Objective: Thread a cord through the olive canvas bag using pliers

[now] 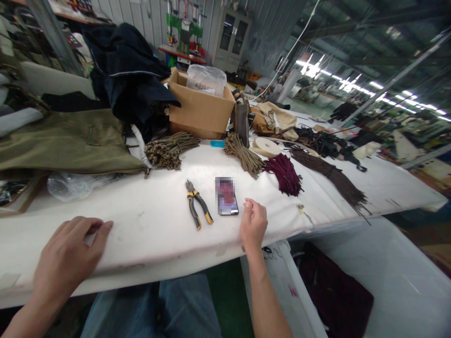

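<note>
My left hand [72, 256] rests on the white-covered table [148, 253] at the left, palm down. Its fingers are loosely bent, with a gap between thumb and forefinger and nothing held. Near the right side of a lit phone [230, 210], my right hand [254, 223] lies loosely closed, thumb against the curled fingers, and I see nothing in it. The phone lies face up, its screen partly blurred. Pliers [198, 204] with black and yellow handles lie left of the phone, jaws pointing away from me and handles spread. Neither hand touches the pliers.
Olive cord bundles [243, 154], a maroon bundle [283, 173] and a dark brown bundle [331, 176] lie farther back. Behind them stand a cardboard box [200, 112] and a cream tape roll [266, 146]. An olive bag [70, 143] lies left. A white bin [398, 277] stands below right.
</note>
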The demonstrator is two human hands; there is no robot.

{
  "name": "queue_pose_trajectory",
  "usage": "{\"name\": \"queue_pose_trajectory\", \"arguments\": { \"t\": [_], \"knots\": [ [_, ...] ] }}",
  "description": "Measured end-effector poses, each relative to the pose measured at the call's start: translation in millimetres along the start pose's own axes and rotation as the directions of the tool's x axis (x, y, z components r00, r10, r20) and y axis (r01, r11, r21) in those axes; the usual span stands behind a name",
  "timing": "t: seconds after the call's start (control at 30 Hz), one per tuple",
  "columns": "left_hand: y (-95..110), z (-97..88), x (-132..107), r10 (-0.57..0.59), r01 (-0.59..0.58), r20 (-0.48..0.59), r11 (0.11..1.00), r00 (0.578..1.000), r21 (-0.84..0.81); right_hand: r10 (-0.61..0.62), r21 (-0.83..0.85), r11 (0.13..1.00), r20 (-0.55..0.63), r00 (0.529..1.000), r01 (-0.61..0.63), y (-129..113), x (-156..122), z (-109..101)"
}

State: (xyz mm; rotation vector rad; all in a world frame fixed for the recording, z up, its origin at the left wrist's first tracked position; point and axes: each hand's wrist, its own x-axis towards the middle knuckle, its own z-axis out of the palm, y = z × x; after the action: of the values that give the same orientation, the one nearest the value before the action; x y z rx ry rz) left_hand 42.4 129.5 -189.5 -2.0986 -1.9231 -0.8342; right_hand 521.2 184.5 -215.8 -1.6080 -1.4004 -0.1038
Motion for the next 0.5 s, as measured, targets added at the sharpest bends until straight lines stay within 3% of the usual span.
{"name": "queue_pose_trajectory", "arguments": {
  "t": [0.5],
  "knots": [
    [1.3,1.3,-1.2,-0.026,0.026,0.001,1.0,1.0,0.014,-0.039,0.039,0.998,0.001,0.999,0.039,-2.0,-0.6,-1.9]
  ]
}}
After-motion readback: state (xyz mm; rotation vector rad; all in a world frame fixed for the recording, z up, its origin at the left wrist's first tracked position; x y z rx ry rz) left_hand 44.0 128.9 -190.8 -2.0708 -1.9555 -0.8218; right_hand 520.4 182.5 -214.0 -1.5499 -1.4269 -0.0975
